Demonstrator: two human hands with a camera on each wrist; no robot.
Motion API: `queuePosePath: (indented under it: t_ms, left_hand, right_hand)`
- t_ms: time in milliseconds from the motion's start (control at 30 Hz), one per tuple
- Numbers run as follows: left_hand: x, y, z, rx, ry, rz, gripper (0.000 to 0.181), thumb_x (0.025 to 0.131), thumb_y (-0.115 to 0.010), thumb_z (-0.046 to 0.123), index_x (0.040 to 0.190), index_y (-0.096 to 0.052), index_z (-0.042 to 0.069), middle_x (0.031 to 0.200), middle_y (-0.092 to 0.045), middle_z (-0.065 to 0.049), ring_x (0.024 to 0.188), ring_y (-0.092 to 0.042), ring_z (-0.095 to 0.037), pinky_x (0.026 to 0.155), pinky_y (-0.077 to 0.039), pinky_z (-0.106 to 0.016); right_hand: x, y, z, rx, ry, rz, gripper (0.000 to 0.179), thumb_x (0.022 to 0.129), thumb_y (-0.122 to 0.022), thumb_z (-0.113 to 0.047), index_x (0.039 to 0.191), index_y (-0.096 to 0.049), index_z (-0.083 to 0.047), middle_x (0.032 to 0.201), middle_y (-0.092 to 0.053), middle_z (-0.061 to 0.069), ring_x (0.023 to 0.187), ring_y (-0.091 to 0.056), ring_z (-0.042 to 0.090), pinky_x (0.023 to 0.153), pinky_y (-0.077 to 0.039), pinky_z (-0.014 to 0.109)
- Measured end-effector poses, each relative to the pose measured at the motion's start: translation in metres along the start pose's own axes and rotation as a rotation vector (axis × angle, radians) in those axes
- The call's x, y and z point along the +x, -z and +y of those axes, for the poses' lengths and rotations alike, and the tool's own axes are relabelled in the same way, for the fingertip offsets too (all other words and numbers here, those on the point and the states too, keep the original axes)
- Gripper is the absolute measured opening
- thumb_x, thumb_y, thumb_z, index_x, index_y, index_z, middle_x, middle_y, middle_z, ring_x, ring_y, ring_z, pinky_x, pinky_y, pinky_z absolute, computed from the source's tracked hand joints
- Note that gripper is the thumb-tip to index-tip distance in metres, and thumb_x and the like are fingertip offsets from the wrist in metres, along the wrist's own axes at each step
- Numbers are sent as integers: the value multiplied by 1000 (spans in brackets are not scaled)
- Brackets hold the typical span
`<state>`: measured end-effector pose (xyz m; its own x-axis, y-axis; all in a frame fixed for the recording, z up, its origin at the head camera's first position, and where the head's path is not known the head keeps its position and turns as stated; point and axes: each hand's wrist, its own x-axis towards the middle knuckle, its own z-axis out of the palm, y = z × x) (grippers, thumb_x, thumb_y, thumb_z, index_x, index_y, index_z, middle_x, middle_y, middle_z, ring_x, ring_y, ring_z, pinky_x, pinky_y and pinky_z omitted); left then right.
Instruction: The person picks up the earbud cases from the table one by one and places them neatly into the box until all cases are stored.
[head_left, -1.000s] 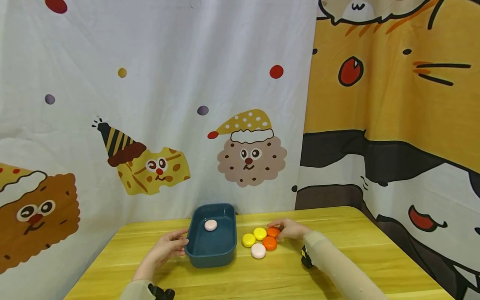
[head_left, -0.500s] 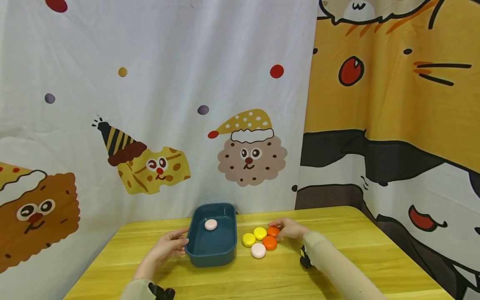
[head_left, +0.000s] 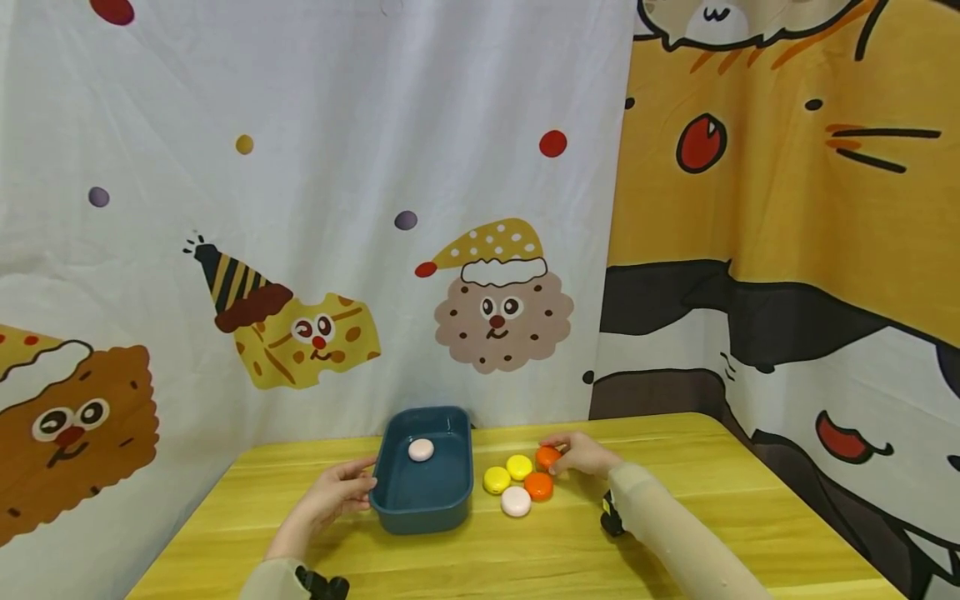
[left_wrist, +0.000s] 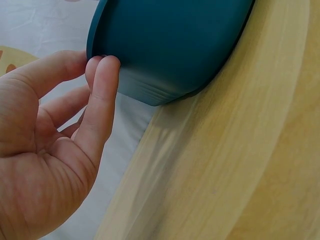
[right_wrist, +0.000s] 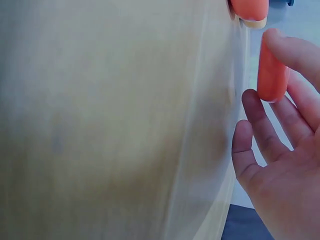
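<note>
My right hand [head_left: 586, 457] pinches an orange disc [right_wrist: 271, 75] on edge between thumb and fingers, tilted up beside the other discs. Just in front of it lies a second orange disc [head_left: 538, 485], with two yellow discs [head_left: 519, 467] to its left and a pale pink disc [head_left: 516, 502] nearest me. My left hand [head_left: 335, 493] holds the left side of a dark blue rectangular box [head_left: 423, 521], thumb [left_wrist: 106, 75] on the wall and forefinger at the rim. Inside the box rests another pale pink disc [head_left: 422, 450].
The yellow wood-grain table [head_left: 570, 550] has a rounded far right corner. Behind its back edge hangs a white curtain [head_left: 322, 208] printed with cartoon biscuits, and an orange and black patterned one [head_left: 675, 225] covers the right.
The right hand has raised the far orange disc slightly and tilted it, a little apart from the others. The left hand and the box have stayed in place.
</note>
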<state>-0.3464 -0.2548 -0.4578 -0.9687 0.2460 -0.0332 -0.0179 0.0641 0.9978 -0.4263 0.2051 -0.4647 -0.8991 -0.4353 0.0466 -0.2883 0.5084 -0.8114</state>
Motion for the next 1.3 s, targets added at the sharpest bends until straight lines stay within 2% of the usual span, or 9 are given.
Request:
queuePosePath:
  t_ms: [200,467,800,1067,1300]
  left_hand:
    - [0,1,0,2,1,-2,64,94,-62,7,147,-29,-10,98,-53,-8,71,-60,-12,69,-57,-28]
    - [0,1,0,9,-7,-1,64,94,-62,7,146,-30,-10,97,-54,-9,72,-60,-13,71,-57,-31]
    - [-2,-1,2,2,-12,-8,64,94,-62,8,146,-29,-10,95,-55,-7,71,-60,-13,71,-57,-32]
    - [2,1,1,2,0,7,65,93,-63,8,146,-30,-9,97,-55,-8,71,-60,-13,71,-57,-31]
    - [1,1,0,5,-6,8,66,93,-64,8,146,-31,-10,96,-54,-8,70,-60,-13,70,-57,-30]
  right_hand:
    - [0,1,-1,21,27,34,56,75,-75,1,128,-57,9,123,-59,21,90,-59,19,77,-49,26]
    - [3,0,-6,6,-27,81,59,75,-77,-3,130,-58,5,116,-63,12,86,-57,17,76,-48,28]
    - [10,3,-3,47,-5,69,62,75,-76,-5,132,-56,4,126,-58,16,89,-58,18,76,-49,28]
    - [11,8,-8,60,21,88,59,77,-75,-3,131,-55,8,123,-58,19,89,-60,19,77,-51,30]
    - [15,11,-13,50,-5,109,58,77,-76,-5,130,-57,5,123,-59,17,91,-61,20,80,-52,33]
